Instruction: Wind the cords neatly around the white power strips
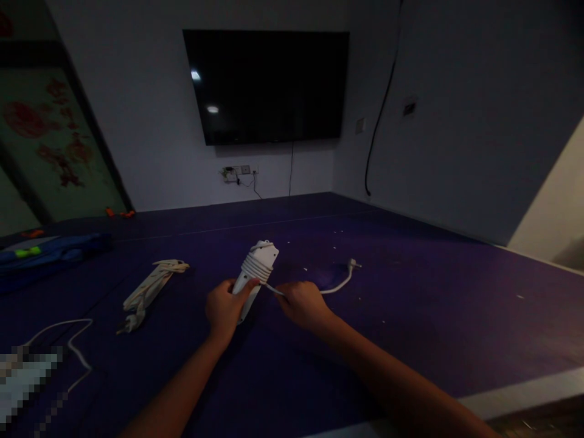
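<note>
The left hand (227, 310) is pinching the long white plastic power strip (252, 301) between thumb and fingers over the flat purple surface (387, 322), probably to steady it. The right hand (305, 302) is clasping the thin white cord (256, 268), whose coils are circling the strip's upper half; between the 2 hands it is running straight, perhaps for tightness. Its white plug (352, 264) is lying rightward. 1 other cord-wrapped white strip (148, 289) is lying at left.
</note>
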Motion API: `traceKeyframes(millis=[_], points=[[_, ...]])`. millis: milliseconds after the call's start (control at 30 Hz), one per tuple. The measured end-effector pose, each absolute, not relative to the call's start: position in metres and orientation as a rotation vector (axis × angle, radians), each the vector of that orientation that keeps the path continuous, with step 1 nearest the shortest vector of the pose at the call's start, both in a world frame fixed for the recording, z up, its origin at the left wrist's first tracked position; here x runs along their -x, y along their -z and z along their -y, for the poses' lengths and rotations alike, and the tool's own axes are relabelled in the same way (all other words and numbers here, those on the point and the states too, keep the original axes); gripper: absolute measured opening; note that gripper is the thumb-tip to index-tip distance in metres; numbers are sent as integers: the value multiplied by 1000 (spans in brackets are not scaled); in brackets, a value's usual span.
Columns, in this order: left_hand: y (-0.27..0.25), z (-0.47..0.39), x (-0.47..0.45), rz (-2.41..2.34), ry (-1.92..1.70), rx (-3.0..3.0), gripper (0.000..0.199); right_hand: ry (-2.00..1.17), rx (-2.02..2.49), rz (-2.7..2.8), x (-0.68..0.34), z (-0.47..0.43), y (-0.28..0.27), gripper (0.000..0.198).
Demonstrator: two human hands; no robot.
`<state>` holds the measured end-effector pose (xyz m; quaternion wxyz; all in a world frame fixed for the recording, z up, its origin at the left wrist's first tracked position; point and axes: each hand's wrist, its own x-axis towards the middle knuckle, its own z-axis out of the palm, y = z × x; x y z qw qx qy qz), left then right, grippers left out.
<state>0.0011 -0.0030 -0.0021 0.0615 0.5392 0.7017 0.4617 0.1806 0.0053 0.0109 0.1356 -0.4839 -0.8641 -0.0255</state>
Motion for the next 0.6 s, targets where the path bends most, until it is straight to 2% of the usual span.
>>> traceKeyframes(millis=[333,600], points=[[-1,9,-8,-2521,-987,-1995,62,221,1264,2632,-179,-5,-6,26],[-3,11,-10,-2500,-665,-2186,67,256,1132,2700,-177,-4,-1,25]])
